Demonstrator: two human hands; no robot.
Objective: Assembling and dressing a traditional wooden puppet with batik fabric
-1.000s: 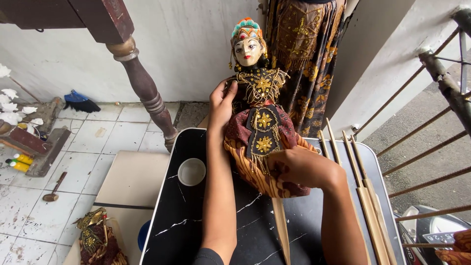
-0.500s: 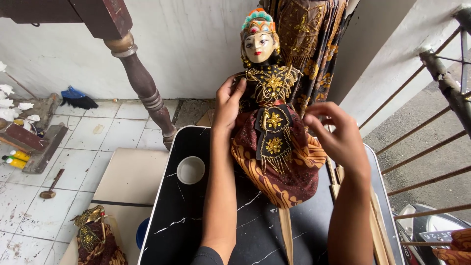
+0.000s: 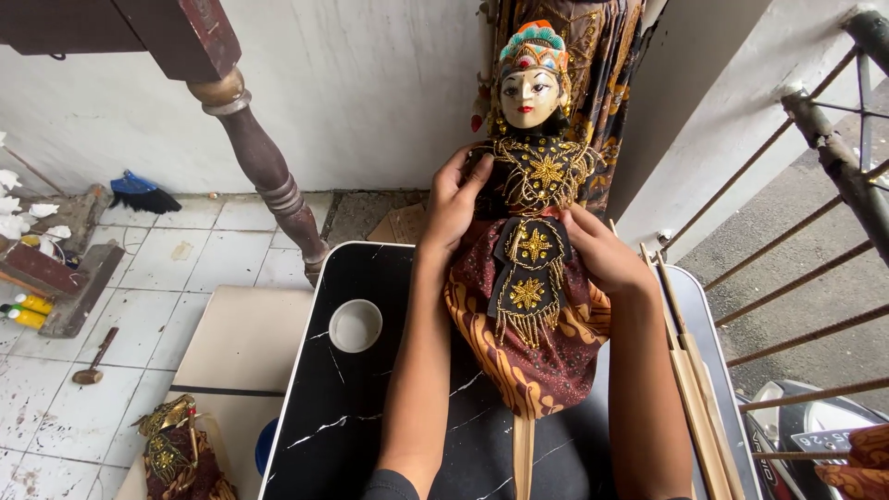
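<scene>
Puppet (image 3: 537, 231) btwn hands, over table (image 3: 370, 407); cup (image 3: 356, 325) left.

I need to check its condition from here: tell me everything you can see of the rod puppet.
The rod puppet is held upright over the black marble-look table. It has a pale painted face, an orange and teal crown, a black beaded bodice with gold stars and a maroon batik skirt. A wooden rod sticks out below. The left hand grips its shoulder and the right hand its waist.

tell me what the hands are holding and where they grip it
Both hold a rod puppet: left hand at its shoulder and upper arm, right hand on its skirted waist.
</scene>
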